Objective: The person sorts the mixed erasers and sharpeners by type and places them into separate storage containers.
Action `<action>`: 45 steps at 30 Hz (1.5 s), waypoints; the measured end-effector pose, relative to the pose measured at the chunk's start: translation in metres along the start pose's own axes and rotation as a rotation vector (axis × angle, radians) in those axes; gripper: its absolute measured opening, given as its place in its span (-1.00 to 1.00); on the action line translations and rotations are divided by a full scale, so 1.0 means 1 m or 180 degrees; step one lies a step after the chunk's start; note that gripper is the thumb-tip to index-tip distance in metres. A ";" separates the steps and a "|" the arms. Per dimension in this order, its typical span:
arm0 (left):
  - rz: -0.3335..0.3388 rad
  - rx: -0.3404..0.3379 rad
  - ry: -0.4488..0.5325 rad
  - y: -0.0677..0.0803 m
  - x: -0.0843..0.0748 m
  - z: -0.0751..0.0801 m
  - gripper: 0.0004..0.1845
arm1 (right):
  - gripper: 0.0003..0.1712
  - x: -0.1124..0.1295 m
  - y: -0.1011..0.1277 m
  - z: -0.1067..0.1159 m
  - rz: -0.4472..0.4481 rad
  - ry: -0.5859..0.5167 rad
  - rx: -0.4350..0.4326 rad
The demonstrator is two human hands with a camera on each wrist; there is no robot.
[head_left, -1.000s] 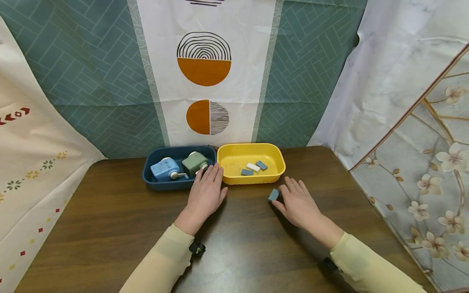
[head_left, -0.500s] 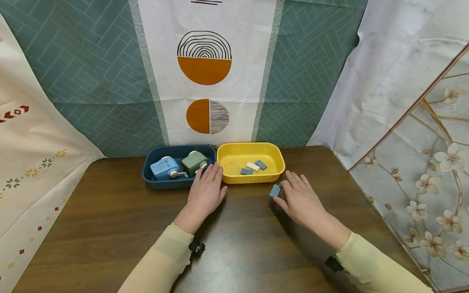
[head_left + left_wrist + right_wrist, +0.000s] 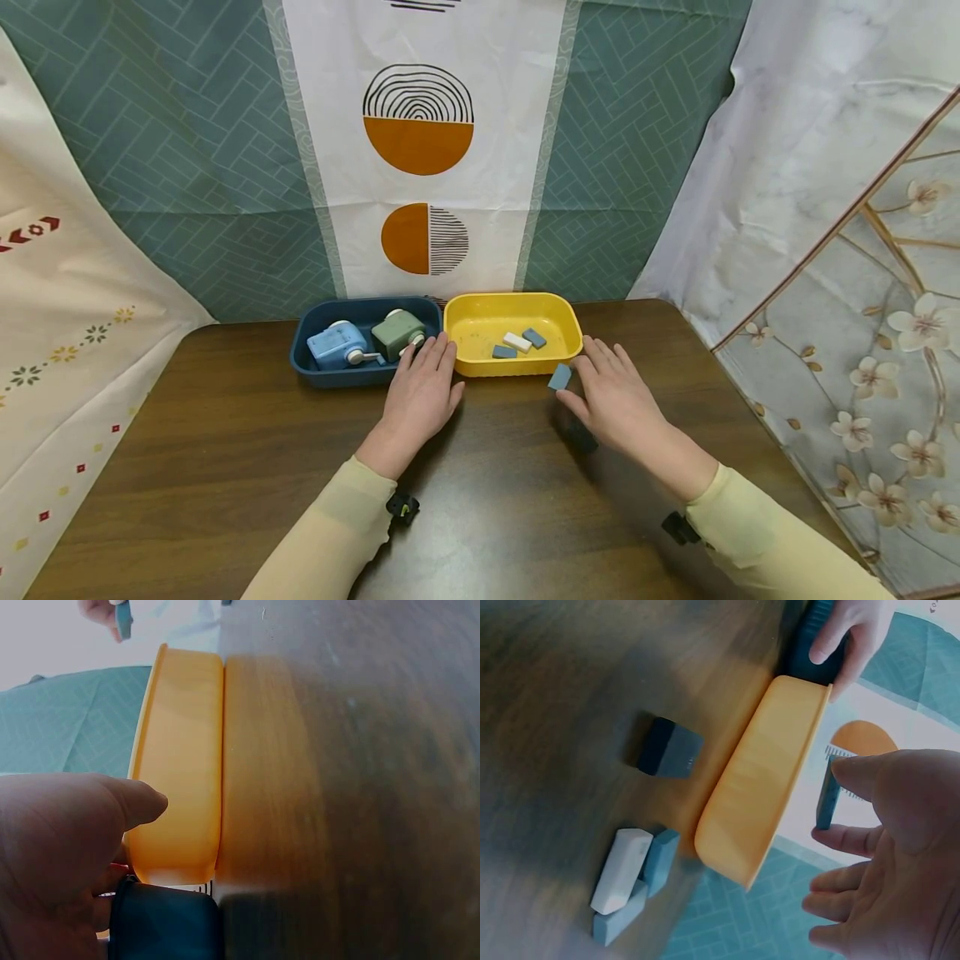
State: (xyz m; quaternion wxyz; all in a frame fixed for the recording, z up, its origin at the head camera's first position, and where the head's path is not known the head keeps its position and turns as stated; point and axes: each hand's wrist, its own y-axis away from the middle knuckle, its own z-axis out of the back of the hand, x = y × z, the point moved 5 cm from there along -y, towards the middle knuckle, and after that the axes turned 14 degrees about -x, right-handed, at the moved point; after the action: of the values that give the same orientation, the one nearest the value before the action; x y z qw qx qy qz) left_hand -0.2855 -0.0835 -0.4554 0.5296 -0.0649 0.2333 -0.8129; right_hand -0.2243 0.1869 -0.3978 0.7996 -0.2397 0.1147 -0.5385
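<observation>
Blue eraser (image 3: 559, 377) sits pinched in the right hand (image 3: 617, 406), lifted just beside the yellow tray (image 3: 564, 357). Best to clear the rim before letting go. Left hand (image 3: 420, 393) lies flat and empty, fingertips at the navy tray (image 3: 330, 377).

The head camera looks forward and down over the counter (image 3: 225, 467) toward its far edge; each wrist camera sits low and close, tilted sideways — both catch the yellow tray (image 3: 184, 765), also seen from above.
</observation>
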 end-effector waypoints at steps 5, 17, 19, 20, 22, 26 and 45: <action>0.0004 0.0009 0.0002 0.000 0.000 0.001 -0.20 | -0.41 -0.001 -0.007 0.000 0.0019 0.0025 -0.0016; 0.0052 0.0075 0.0006 0.000 0.001 -0.001 -0.19 | -0.45 -0.001 -0.020 -0.003 0.0023 0.0007 -0.0117; 0.0062 0.0078 0.0009 0.001 0.001 -0.001 -0.20 | -0.46 -0.001 -0.022 -0.004 0.0013 -0.0004 -0.0111; 0.0065 0.0077 0.0010 0.001 0.001 -0.001 -0.20 | -0.46 -0.001 -0.023 -0.005 0.0009 -0.0014 -0.0111; 0.0067 0.0077 0.0009 0.001 0.001 -0.002 -0.20 | -0.47 0.000 -0.026 -0.007 -0.0007 -0.0038 -0.0101; 0.0073 0.0086 -0.0009 0.000 0.001 -0.002 -0.20 | -0.49 0.001 -0.031 -0.010 -0.0034 -0.0068 -0.0071; 0.0059 0.0054 -0.0007 0.001 0.000 -0.001 -0.21 | -0.48 0.007 -0.055 -0.029 -0.0025 -0.0050 -0.0066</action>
State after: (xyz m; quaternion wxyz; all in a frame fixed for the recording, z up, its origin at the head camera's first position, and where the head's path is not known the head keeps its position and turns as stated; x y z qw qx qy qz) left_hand -0.2856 -0.0835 -0.4568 0.5379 -0.0591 0.2264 -0.8098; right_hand -0.2780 0.1560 -0.3942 0.7959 -0.2526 0.1131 -0.5385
